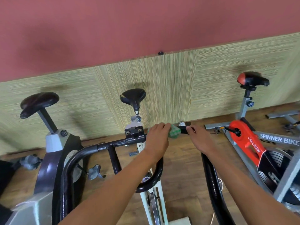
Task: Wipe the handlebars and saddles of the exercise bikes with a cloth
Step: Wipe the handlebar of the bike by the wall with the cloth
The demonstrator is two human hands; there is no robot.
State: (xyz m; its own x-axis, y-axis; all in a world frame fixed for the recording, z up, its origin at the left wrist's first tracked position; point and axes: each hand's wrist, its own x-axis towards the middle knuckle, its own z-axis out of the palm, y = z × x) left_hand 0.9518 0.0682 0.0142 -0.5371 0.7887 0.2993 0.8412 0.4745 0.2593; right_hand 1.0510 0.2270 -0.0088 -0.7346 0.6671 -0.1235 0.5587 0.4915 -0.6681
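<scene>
Left hand (158, 138) is gripping green-white checkered cloth (174, 131), fingers curling around it, pressing it on top crossbar of black handlebar (113, 143) of middle bike. Right hand (198, 140) is lying on same bar just beside cloth, fingers bending over bar end. Middle saddle (133, 96) is standing behind handlebar, near wall panel (162, 75). Red spinner bike (246, 140) is standing at right, dark saddle (39, 103) at left.

Maroon wall (146, 21), wood floor (181, 159)
</scene>
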